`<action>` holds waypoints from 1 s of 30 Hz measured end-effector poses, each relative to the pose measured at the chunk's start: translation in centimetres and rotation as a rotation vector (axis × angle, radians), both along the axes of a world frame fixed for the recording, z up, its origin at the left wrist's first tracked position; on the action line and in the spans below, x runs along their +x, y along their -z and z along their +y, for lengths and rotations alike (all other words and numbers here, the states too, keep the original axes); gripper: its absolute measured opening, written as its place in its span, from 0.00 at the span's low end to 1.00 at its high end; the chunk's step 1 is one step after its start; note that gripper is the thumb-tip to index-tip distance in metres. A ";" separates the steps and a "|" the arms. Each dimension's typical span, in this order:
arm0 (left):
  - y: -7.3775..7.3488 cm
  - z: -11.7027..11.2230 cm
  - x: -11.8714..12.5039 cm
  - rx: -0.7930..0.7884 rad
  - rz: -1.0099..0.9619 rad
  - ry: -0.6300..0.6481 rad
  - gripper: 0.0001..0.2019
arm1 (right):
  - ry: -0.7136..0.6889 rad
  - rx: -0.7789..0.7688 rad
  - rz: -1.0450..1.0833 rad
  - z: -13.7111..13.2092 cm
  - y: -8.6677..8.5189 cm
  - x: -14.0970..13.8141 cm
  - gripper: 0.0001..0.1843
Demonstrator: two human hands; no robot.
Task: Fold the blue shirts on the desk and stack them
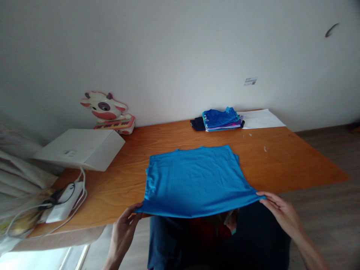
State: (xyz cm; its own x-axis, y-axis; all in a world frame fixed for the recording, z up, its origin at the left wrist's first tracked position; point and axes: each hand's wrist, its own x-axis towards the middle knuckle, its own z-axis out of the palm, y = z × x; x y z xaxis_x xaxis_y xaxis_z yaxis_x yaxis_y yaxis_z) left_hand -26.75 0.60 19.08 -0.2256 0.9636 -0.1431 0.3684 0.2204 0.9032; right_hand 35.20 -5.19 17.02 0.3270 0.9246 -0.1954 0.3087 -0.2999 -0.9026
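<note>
A plain blue shirt (191, 180) lies spread on the wooden table, its near edge pulled out past the table's front edge over my lap. My left hand (125, 228) pinches the shirt's near left corner between thumb and fingers. At the near right corner, my right hand (281, 212) grips the cloth the same way. Between the two hands the near edge is stretched and sags slightly. The far part of the shirt rests flat on the tabletop, with small folds along its left side.
Folded clothes (221, 119) are stacked by the wall beside white paper (261, 119). At the left stand a cow-shaped toy keyboard (108, 112), a white box (81, 148) and a power strip (64, 202) with cables. The wooden table (295, 161) narrows to a corner at right.
</note>
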 end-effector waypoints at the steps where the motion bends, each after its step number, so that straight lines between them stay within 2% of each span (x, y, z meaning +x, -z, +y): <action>1: 0.1 0.1 0.0 0.007 0.051 -0.017 0.23 | 0.027 0.018 -0.018 0.3 0.3 0.1 0.24; 4: 0.4 0.2 -0.1 0.064 0.155 -0.059 0.21 | 0.099 0.101 -0.061 1.5 0.8 0.1 0.22; 7: 0.4 0.4 -0.1 0.206 0.218 -0.081 0.19 | 0.138 0.254 -0.160 2.6 0.5 -0.7 0.19; 11: -0.1 2.2 0.5 0.277 0.131 -0.057 0.18 | 0.126 0.307 -0.096 4.5 0.2 -1.6 0.19; 13: -0.5 4.3 0.8 0.273 0.091 -0.062 0.19 | 0.176 0.302 -0.086 6.4 0.5 -1.5 0.22; 15: -0.8 7.3 1.1 0.282 0.110 -0.074 0.19 | 0.213 0.320 -0.122 9.4 0.8 -1.3 0.25; 19: -1.4 15.1 1.7 0.324 0.205 -0.036 0.20 | 0.154 0.382 -0.269 17.9 0.3 -1.6 0.23; 23: -1.3 21.6 2.3 0.328 0.366 0.027 0.20 | 0.052 0.230 -0.568 25.0 -1.1 -3.1 0.17; 26: -0.8 24.2 2.9 0.272 0.475 0.085 0.20 | 0.027 0.138 -0.652 27.2 -1.4 -3.8 0.16; 30: -0.3 25.7 2.7 0.134 0.606 0.078 0.20 | 0.051 0.072 -0.684 28.2 -0.8 -4.9 0.17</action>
State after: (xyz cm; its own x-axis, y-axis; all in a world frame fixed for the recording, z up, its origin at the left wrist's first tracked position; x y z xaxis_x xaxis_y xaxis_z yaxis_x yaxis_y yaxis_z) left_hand -24.02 26.33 19.37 -0.1569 0.9813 0.1113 0.8345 0.0714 0.5463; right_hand 30.26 23.02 17.81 0.3985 0.9076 0.1318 0.8029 -0.2757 -0.5286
